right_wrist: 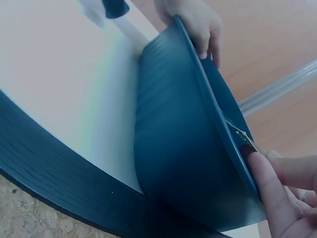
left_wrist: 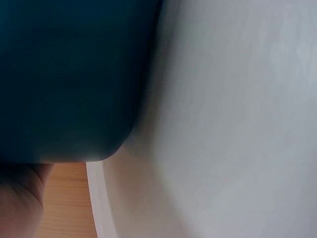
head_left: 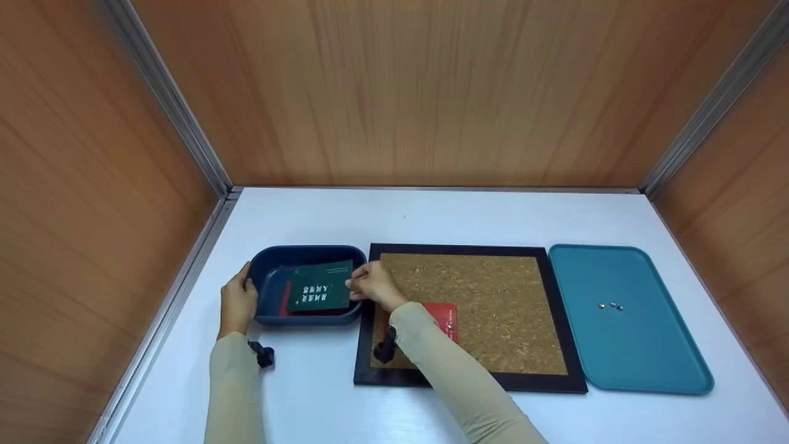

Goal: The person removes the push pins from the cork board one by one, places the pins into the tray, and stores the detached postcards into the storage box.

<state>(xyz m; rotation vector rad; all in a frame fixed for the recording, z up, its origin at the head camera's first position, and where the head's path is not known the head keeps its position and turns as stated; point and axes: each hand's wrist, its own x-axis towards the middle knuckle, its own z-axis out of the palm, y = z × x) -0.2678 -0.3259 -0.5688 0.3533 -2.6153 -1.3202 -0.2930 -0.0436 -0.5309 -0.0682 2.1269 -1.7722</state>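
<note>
A dark green card (head_left: 320, 286) with white characters is pinched at its right edge by my right hand (head_left: 374, 284), over the dark blue bin (head_left: 308, 320). In the right wrist view the card (right_wrist: 241, 133) shows edge-on between thumb and fingers at the bin's rim. Under it, partly hidden, lies something red (head_left: 285, 298) in the bin. My left hand (head_left: 237, 303) grips the bin's left rim, its fingertips over the edge in the right wrist view. A red card (head_left: 445, 314) lies on the framed corkboard (head_left: 499, 308), partly covered by my right forearm.
The corkboard's black frame (head_left: 462, 250) stands against the bin's right side. A teal tray (head_left: 635, 345) lies right of the board, with a few small shiny pieces (head_left: 613, 304) on it. Wooden walls (head_left: 431, 92) enclose the white table (head_left: 407, 216) at the back and sides.
</note>
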